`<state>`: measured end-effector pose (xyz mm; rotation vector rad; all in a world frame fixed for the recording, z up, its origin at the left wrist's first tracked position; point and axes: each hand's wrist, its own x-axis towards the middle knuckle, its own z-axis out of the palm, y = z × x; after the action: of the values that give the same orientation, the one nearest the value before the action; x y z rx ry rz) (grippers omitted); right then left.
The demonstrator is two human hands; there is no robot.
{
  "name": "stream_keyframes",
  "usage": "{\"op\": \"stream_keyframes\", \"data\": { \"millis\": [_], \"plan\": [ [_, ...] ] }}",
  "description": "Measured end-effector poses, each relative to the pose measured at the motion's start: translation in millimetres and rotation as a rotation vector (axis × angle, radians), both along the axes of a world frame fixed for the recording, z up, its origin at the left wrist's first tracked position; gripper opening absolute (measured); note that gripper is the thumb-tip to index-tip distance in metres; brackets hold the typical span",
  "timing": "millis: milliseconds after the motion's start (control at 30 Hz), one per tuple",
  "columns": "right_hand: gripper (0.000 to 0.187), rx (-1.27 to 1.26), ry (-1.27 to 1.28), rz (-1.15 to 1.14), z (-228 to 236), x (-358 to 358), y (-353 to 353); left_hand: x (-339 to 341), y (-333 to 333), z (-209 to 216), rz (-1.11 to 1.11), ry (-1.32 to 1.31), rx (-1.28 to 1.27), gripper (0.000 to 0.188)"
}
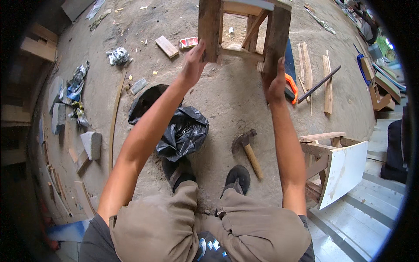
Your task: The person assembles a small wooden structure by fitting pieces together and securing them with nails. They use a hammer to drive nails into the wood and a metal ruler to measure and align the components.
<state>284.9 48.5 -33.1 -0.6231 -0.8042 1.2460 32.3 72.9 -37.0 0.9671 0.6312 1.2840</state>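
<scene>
Out in front, at the top of the view, a small wooden stool frame (276, 35) is held up between both hands. It has thick weathered legs, cross pieces and a diagonal brace. My left hand (192, 65) is pressed on the outside of its left leg. My right hand (276, 84) is closed round the lower end of the right leg, fingers partly hidden behind it. Below, a claw hammer (250, 155) with a wooden handle lies near my right shoe. A black plastic bag (184, 131), apparently with nails in it, sits by my left shoe.
A handsaw with an orange handle (292, 88), wood strips (307, 65) and a dark bar (319, 84) lie right of the frame. Another wooden stool frame with a white panel (342, 174) stands on its side at right. Concrete blocks (91, 145) and scraps lie left.
</scene>
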Motion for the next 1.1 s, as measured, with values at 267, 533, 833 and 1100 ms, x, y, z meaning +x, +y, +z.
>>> {"op": "stream_keyframes", "data": {
  "millis": [267, 533, 833, 1100],
  "plan": [
    [0.053, 0.013, -0.048, -0.098, -51.1, -5.6, -29.2, 5.4, -32.9, -30.1, 0.102, -0.048, -0.021, 0.068],
    [0.069, -0.019, -0.511, -0.31, -17.7, -4.2, -20.9, 8.9, -2.4, -20.4, 0.355, 0.018, -0.042, 0.069],
    [0.107, 0.324, -1.171, -0.482, 9.2, -7.0, -31.5, 7.9, -22.6, 24.9, 0.331, 0.497, 0.244, 0.09],
    [0.057, 0.536, -1.532, -0.652, 24.8, -12.2, -40.2, 5.8, -35.5, 17.6, 0.626, 1.16, 0.757, 0.077]
  ]
}}
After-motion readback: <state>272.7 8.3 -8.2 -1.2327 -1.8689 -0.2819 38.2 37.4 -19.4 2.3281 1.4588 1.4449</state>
